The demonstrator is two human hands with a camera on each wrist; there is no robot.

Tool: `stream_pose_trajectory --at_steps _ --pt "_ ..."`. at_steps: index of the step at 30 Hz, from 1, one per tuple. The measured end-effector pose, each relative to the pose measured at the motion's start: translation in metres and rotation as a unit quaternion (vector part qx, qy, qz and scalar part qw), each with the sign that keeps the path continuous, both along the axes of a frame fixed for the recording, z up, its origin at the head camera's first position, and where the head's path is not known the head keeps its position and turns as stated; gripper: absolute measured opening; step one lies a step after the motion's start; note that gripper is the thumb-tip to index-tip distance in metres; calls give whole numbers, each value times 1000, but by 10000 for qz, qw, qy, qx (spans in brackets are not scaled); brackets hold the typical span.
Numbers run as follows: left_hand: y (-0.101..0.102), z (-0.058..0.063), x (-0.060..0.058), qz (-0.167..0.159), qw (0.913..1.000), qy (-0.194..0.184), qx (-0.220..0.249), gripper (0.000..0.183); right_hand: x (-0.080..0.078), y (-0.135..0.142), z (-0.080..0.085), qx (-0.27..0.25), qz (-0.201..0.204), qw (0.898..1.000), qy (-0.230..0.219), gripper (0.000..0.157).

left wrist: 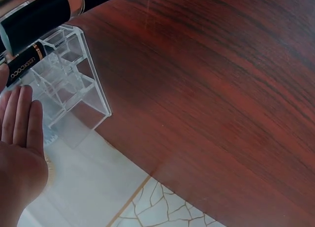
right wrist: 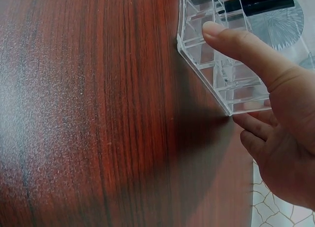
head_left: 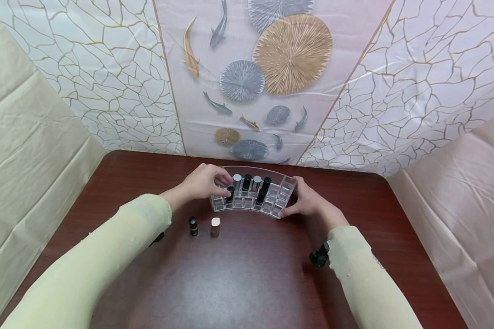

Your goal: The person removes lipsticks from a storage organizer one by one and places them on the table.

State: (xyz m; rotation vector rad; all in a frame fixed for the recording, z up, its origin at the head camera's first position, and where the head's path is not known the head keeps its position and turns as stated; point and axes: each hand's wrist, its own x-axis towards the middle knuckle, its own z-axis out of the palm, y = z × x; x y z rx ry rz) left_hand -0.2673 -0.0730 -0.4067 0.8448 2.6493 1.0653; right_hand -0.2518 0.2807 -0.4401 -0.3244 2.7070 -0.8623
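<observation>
The left forearm, in a pale yellow sleeve (head_left: 107, 251), is stretched forward, and the left hand (head_left: 203, 181) is held over the left end of a clear organizer (head_left: 273, 193). A standing black tube (head_left: 229, 195) is met by the thumb; whether it is pinched cannot be told, as the grasp is cut off in the left wrist view, where the other visible fingers (left wrist: 22, 116) are seen nearly straight. The right hand (head_left: 310, 201) is angled inward, and the organizer's right end is gripped between thumb and widely parted fingers. These fingers are partly hidden behind the organizer.

The organizer is set near the desk's (head_left: 247, 274) far edge; it is curved, transparent and divided into stepped compartments. Black tubes and two silver-topped tubes (head_left: 237, 182) are held upright in it; their lower parts are blurred. Before it, a black gold-banded tube (head_left: 193, 226) and a pinkish-brown tube (head_left: 215, 229) are stood on the desk.
</observation>
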Motion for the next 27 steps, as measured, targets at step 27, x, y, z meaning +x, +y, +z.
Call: stream_pose_trajectory --at_steps 27 --pt "-2 4 3 11 9998 84 204 20 -1 0 -2 -56 5 10000 15 122"
